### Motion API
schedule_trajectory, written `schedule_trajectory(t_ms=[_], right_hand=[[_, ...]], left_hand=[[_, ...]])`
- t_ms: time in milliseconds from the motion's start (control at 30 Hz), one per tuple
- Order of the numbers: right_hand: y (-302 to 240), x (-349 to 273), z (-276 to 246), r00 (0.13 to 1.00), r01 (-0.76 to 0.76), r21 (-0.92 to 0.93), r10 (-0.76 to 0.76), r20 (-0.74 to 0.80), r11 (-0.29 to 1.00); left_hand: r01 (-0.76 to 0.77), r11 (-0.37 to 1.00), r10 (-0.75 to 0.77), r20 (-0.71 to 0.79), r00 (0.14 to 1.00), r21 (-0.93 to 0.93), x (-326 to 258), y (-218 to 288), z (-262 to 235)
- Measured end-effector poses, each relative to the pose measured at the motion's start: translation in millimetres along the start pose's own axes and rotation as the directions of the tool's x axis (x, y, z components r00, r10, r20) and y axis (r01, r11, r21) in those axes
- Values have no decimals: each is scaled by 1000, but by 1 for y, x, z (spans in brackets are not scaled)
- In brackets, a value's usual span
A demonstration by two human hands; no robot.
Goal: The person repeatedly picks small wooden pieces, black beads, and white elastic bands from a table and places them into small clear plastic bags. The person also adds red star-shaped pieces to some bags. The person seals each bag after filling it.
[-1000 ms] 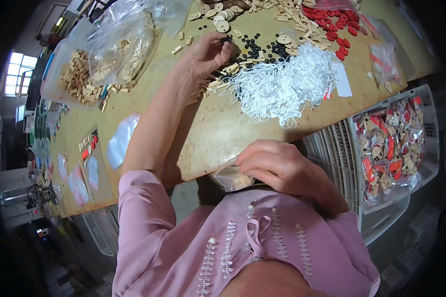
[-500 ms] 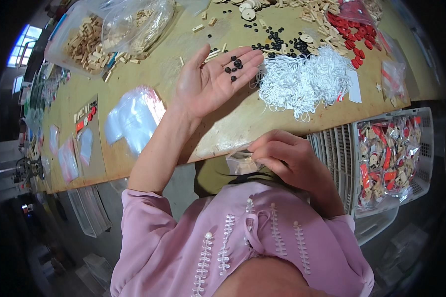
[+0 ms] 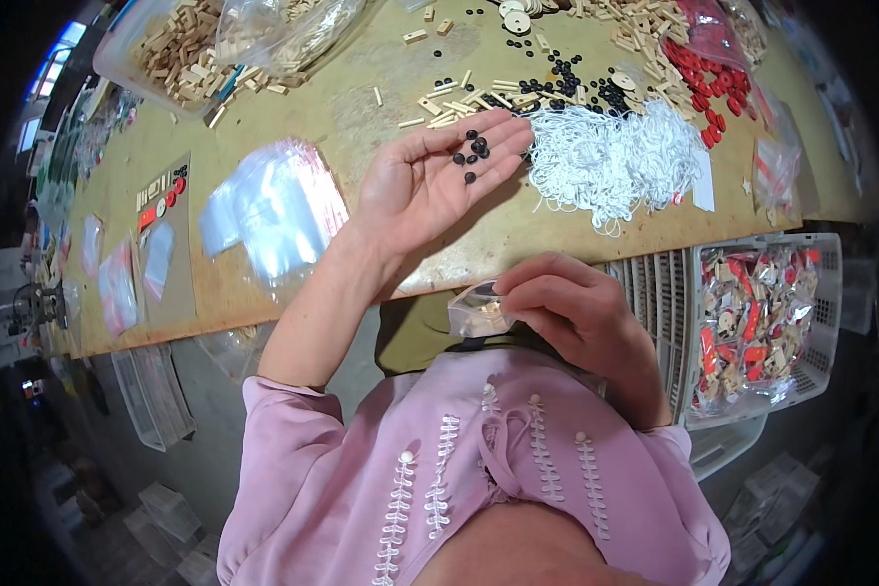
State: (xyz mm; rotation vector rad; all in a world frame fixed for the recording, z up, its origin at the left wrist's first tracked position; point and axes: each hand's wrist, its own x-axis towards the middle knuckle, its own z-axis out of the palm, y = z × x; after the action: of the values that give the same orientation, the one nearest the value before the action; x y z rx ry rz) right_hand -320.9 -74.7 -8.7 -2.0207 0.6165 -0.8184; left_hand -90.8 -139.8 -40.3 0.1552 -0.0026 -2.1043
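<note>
My left hand (image 3: pixel 415 186) lies palm up above the table, fingers stretched out. Several small round black beads (image 3: pixel 479 146) rest on its palm and fingers. Low at the table's front edge, my right hand (image 3: pixel 571 298) pinches the rim of a small clear plastic bag (image 3: pixel 467 314). Light wooden pieces show inside this bag, and its mouth gapes. Just beyond my left fingertips is a tangled heap of white cord (image 3: pixel 610 161). Loose black beads (image 3: pixel 566 83) and short wooden sticks (image 3: pixel 444 115) are scattered behind it.
A stack of clear bags (image 3: pixel 283 210) lies left of my forearm, near a board with sample pieces (image 3: pixel 171 239). A plastic bin (image 3: pixel 117 68) of wooden blocks stands far left, red discs (image 3: pixel 703 78) far right. A crate (image 3: pixel 822 322) of filled bags sits right.
The view has shifted slightly. The small bag's mouth is wider and its wooden pieces show more plainly. My left hand still carries the beads on its flat palm.
</note>
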Motion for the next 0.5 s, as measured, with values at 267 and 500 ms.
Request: schedule_trajectory(t_ms=[267,500], right_hand=[[-8,3,1,1000,11,-11,-11,-6,1000],[-28,8,-11,994,-39,-83,30,-109,996]], left_hand=[[-44,997,46,-23,999,61,-8,1,-6],[-125,978,136,-56,989,168,-14,0,-9]])
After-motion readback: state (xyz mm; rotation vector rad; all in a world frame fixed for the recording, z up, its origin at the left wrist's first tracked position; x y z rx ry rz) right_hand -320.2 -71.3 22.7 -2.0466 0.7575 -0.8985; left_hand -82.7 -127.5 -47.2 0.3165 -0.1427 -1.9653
